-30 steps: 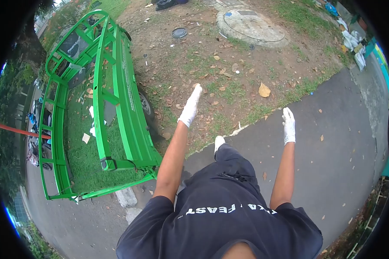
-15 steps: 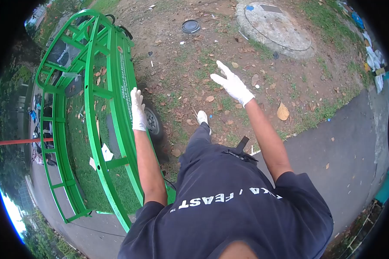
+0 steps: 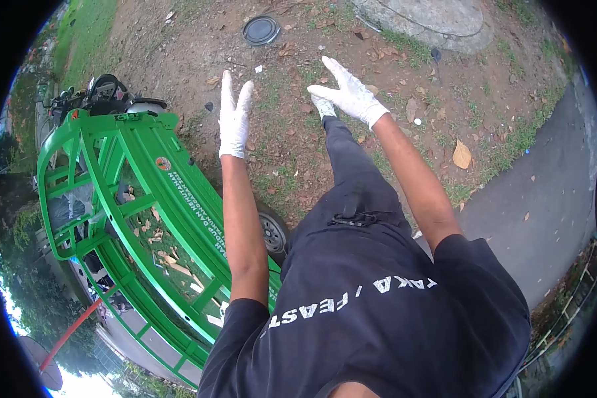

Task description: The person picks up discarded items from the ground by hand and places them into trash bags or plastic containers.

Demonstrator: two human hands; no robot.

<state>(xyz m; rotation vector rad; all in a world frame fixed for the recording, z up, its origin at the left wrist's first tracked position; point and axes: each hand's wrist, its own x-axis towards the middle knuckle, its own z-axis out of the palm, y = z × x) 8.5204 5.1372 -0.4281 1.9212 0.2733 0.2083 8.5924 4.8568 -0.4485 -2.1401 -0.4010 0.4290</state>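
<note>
Both hands wear thin white gloves and are raised in front of me over the dirt ground. My left hand [image 3: 235, 116] has its fingers spread and holds nothing; it is nearest to the green metal cart [image 3: 199, 205], just right of the cart's side, apart from it. My right hand [image 3: 349, 93] holds nothing, thumb and fingers apart, above a white shoe [image 3: 324, 106]. The cart has a barred frame, white lettering and a wheel [image 3: 272, 232] partly hidden behind my left arm. Dry leaves and pale scraps show through its bars.
A round black lid [image 3: 261, 30] lies on the dirt ahead. A round concrete slab [image 3: 438, 20] is at the upper right. Grey pavement [image 3: 517, 219] runs along the right. A motorcycle front [image 3: 106, 96] stands at the cart's far end. A large brown leaf [image 3: 462, 154] lies on the ground.
The view has shifted forward and turned, bringing the motorcycle into sight. My left hand has moved up and right, away from the cart's rail, its fingers now further apart. My right hand stays spread.
</note>
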